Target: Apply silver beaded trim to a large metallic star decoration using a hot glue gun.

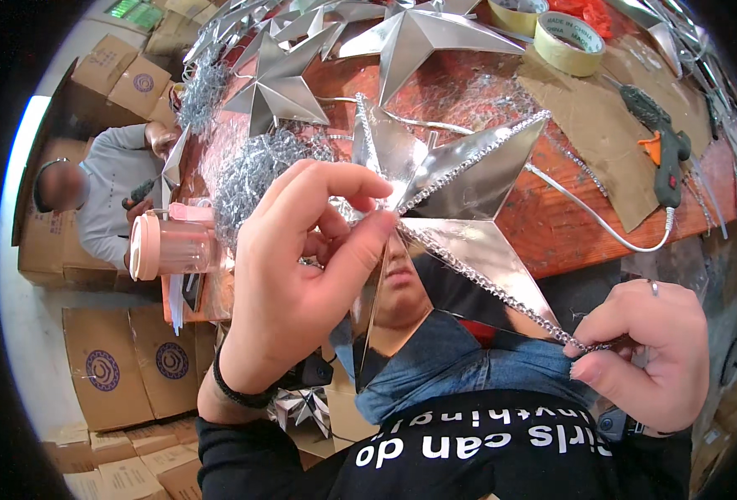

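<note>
A shiny mirror-like silver star [468, 183] with raised ridges is held up in front of me, reflecting my clothes. Sparkling silver bead trim [477, 279] runs along several of its ridges. My left hand [289, 242] has thumb and forefinger closed at the star's centre, pinching the trim there. At the lower right point, my right hand [648, 350] pinches the loose end of the trim, which stretches straight along that ridge. My left hand covers the star's left side.
On the red wooden table [543, 242] lie a glue gun [660, 137] with a white cord, tape rolls [569, 46], cardboard [619, 167], silver tinsel [260, 179] and other stars [277, 83]. A pink-lidded cup [172, 244] is at left. A person [122, 179] works beyond; boxes [106, 367] are stacked nearby.
</note>
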The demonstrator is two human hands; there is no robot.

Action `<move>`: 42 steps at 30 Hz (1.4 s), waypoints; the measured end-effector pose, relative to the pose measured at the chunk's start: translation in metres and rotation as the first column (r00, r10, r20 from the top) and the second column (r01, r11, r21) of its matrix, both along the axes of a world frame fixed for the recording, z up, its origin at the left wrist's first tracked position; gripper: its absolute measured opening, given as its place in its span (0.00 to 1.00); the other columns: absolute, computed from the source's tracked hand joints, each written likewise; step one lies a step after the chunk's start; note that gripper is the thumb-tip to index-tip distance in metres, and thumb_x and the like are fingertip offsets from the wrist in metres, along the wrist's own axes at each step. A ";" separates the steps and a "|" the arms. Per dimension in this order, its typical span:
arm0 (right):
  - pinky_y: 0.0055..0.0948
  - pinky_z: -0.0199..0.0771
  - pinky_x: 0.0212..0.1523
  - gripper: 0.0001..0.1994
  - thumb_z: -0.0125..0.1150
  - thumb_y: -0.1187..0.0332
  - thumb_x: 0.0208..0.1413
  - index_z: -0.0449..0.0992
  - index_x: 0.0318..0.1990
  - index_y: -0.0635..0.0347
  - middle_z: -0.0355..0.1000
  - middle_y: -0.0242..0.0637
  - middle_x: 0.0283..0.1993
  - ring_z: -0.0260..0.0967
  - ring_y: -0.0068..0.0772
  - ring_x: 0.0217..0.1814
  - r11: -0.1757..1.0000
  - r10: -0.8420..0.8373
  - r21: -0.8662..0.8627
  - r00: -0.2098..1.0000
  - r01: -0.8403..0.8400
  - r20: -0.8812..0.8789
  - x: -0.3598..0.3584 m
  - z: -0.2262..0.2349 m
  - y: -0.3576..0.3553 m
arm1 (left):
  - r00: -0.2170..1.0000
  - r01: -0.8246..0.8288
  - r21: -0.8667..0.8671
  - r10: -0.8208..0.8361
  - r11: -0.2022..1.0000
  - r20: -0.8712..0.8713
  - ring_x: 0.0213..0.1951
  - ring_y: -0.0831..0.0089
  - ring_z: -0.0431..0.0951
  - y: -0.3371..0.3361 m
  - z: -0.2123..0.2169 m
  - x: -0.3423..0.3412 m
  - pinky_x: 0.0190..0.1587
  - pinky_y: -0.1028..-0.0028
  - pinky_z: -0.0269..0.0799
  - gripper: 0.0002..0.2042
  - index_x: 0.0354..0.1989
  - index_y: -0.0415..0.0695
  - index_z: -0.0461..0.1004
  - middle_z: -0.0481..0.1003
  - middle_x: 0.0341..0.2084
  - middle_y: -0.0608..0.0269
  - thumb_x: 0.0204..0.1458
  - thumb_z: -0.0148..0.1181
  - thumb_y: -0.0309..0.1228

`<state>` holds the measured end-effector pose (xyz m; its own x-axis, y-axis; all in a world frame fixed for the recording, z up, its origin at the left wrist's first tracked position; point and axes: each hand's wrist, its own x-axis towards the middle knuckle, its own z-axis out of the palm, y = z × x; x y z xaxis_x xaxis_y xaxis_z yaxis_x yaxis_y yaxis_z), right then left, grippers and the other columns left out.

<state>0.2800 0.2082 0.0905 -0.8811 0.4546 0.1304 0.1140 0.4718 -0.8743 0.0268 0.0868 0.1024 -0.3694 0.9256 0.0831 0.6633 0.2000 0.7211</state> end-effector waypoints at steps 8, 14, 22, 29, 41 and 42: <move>0.19 0.60 0.19 0.11 0.70 0.64 0.47 0.77 0.28 0.62 0.74 0.32 0.23 0.65 0.21 0.19 1.000 0.021 0.006 1.000 -0.021 0.023 0.000 -0.001 0.002 | 0.997 0.031 0.026 -0.033 0.999 0.076 0.27 0.92 0.66 -0.001 -0.004 -0.001 0.28 0.89 0.62 0.12 0.47 0.39 0.70 0.71 0.34 0.71 0.55 0.60 0.21; 0.19 0.60 0.18 0.09 0.69 0.67 0.47 0.77 0.26 0.62 0.73 0.33 0.22 0.64 0.22 0.17 0.999 0.035 -0.003 0.997 -0.035 0.068 0.003 0.003 0.000 | 0.988 -0.074 -0.018 0.076 0.997 0.132 0.20 0.88 0.62 0.001 -0.002 0.002 0.21 0.84 0.57 0.12 0.40 0.40 0.71 0.71 0.32 0.68 0.48 0.65 0.23; 0.26 0.61 0.19 0.04 0.67 0.73 0.47 0.77 0.26 0.61 0.70 0.34 0.18 0.67 0.29 0.17 0.986 0.064 -0.163 0.986 -0.039 0.152 0.022 -0.010 0.001 | 0.991 -0.062 -0.112 0.075 0.992 0.112 0.21 0.94 0.58 0.006 0.004 0.004 0.22 0.89 0.49 0.10 0.41 0.43 0.68 0.62 0.19 0.79 0.52 0.61 0.24; 0.21 0.64 0.21 0.06 0.59 0.73 0.52 0.78 0.26 0.65 0.72 0.34 0.19 0.69 0.21 0.18 0.941 0.091 -0.339 0.966 -0.003 0.244 0.025 -0.016 0.002 | 0.989 -0.098 -0.149 0.113 0.984 0.097 0.21 0.95 0.57 0.009 0.006 0.008 0.24 0.90 0.49 0.08 0.40 0.43 0.68 0.62 0.19 0.80 0.54 0.59 0.24; 0.25 0.64 0.22 0.06 0.62 0.72 0.53 0.77 0.27 0.64 0.72 0.36 0.20 0.70 0.28 0.19 0.927 0.051 -0.374 0.978 0.029 0.201 0.025 -0.026 0.003 | 0.986 -0.140 -0.101 0.149 0.985 0.081 0.22 0.91 0.59 0.009 0.001 0.013 0.25 0.88 0.53 0.06 0.38 0.42 0.69 0.63 0.21 0.76 0.54 0.57 0.25; 0.24 0.64 0.22 0.06 0.61 0.73 0.53 0.77 0.26 0.64 0.73 0.35 0.19 0.70 0.26 0.19 0.935 0.047 -0.353 0.981 0.022 0.186 0.024 -0.028 0.002 | 0.985 -0.148 -0.064 0.153 0.987 0.079 0.21 0.92 0.57 0.010 -0.001 0.014 0.23 0.87 0.51 0.06 0.37 0.41 0.70 0.61 0.19 0.77 0.53 0.59 0.26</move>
<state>0.3044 0.2101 0.0629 -0.8796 0.4295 -0.2045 0.2886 0.1400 -0.9472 0.0410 0.0964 0.1014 -0.5085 0.8610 -0.0063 0.5601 0.3364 0.7570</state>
